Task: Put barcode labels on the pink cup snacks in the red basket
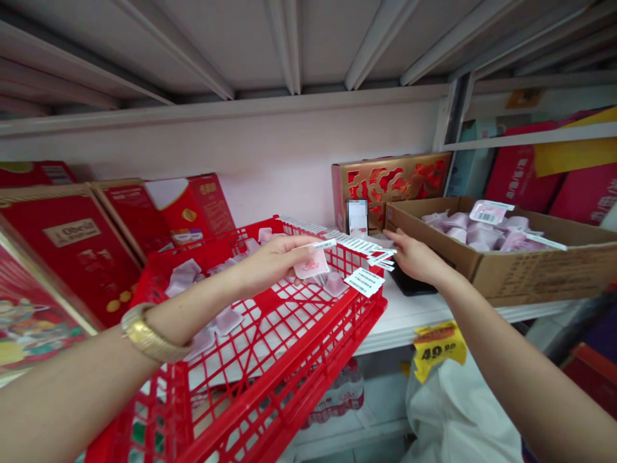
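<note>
My left hand (274, 260), wearing a gold bracelet, is closed on a small pink jelly-like cup (312, 260) with a flat printed lid. A white barcode label sticks out along the lid's upper edge. Below it is a red plastic basket (289, 399) containing several similar cups (224, 321). A strip of barcode labels (357, 242) runs along the basket's far rim, and a separate label sheet (365, 281) lies at its right corner. My right hand (417, 257) reaches beside the strip's end with fingers apart, over a dark flat object (412, 283); no held thing is visible.
A cardboard box (540, 273) of similar cups stands right on the white shelf (385, 328). A phone (357, 217) leans by a gold box (400, 177). Red gift boxes (72, 238) stand left. A shelf (241, 109) hangs low overhead; a white bag (457, 411) is below.
</note>
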The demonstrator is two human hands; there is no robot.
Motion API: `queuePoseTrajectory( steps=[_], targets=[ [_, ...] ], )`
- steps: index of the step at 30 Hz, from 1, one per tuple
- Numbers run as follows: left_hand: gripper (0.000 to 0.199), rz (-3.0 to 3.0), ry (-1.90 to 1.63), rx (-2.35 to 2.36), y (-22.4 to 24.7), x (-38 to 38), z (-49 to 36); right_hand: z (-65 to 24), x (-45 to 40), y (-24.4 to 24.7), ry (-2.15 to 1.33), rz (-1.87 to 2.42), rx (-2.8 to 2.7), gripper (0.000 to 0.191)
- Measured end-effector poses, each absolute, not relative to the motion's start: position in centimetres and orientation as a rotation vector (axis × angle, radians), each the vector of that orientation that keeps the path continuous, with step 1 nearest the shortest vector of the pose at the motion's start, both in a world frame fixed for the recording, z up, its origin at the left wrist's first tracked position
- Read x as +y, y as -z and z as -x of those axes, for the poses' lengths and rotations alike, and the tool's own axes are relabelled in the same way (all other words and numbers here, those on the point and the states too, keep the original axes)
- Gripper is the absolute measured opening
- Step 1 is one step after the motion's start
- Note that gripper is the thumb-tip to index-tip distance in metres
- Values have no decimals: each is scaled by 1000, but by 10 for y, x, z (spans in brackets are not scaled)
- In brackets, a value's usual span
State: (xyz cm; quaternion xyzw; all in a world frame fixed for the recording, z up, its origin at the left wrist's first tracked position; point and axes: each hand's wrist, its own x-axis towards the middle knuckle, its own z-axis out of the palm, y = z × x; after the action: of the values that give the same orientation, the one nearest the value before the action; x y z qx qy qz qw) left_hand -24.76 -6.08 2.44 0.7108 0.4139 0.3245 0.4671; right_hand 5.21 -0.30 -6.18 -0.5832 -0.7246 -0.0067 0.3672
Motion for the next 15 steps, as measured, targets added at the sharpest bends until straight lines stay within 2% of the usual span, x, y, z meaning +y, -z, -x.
queuePoseTrajectory(
  steps=[4, 8, 13, 15],
  targets=[
    [40, -1798, -791, 1043, -25, -62, 249, -55, -15, 68, 22, 1525, -1811, 45],
    [41, -1855, -794, 1095, -41, -67, 249, -59, -60, 63, 8, 1364, -1632, 30],
    [34, -2074, -563, 1126, -77, -100, 222, -45, -134, 47, -19, 1064, -1499, 19],
    [29, -2122, -447, 1054, -82, -121, 203, -38, -157, 44, -114, 956, -1548, 23]
  ],
)
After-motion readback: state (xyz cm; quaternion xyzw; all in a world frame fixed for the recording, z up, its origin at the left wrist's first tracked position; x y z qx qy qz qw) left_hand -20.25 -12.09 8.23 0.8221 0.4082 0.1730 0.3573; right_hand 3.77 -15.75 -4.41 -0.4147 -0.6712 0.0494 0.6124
